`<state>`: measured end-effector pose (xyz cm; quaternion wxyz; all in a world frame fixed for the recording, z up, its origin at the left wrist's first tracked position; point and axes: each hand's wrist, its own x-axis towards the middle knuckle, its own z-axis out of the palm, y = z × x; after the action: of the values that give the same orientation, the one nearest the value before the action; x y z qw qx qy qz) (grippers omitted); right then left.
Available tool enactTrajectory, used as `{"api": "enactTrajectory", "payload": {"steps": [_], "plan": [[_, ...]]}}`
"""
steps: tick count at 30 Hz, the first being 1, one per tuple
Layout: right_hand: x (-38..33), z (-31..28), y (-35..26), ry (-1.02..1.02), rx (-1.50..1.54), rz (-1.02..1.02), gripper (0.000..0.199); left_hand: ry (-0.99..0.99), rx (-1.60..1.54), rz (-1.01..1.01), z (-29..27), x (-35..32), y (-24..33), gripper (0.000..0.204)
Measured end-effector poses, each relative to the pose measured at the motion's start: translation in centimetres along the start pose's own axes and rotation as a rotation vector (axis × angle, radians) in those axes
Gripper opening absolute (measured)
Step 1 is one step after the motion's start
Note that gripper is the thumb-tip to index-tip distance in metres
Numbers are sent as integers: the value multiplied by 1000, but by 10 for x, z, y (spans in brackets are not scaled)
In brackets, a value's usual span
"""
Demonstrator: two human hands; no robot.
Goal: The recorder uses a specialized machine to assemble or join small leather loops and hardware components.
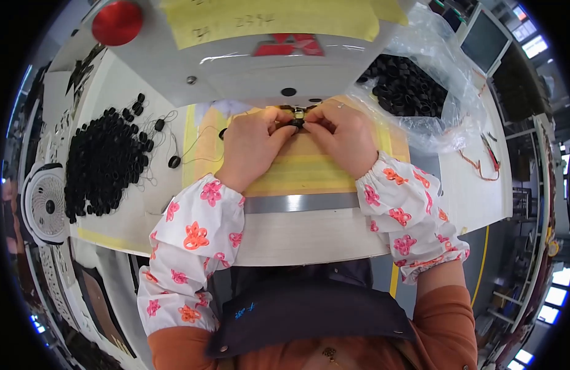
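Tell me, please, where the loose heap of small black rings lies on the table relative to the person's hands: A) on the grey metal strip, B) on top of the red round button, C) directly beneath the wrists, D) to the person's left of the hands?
D: the loose heap of black rings lies on the white table well to the left of the left hand and right hand, which meet at the sewing machine.
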<state>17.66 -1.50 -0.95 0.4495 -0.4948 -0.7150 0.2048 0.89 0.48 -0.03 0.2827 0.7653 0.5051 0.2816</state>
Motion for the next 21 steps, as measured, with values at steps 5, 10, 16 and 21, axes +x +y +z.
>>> {"api": "enactTrajectory", "payload": {"steps": [5, 10, 16, 21], "plan": [[0, 1, 4, 32, -14, 63, 7, -33, 40, -126, 5, 6, 5, 25], [6, -2, -1, 21, 45, 93, 7, -44, 33, -153, 4, 10, 3, 28], [8, 1, 3, 51, -52, 50, 8, -52, 49, -102, -1, 13, 5, 24], [5, 0, 1, 59, -116, -8, 8, -61, 30, -150, 0, 11, 6, 24]]}}
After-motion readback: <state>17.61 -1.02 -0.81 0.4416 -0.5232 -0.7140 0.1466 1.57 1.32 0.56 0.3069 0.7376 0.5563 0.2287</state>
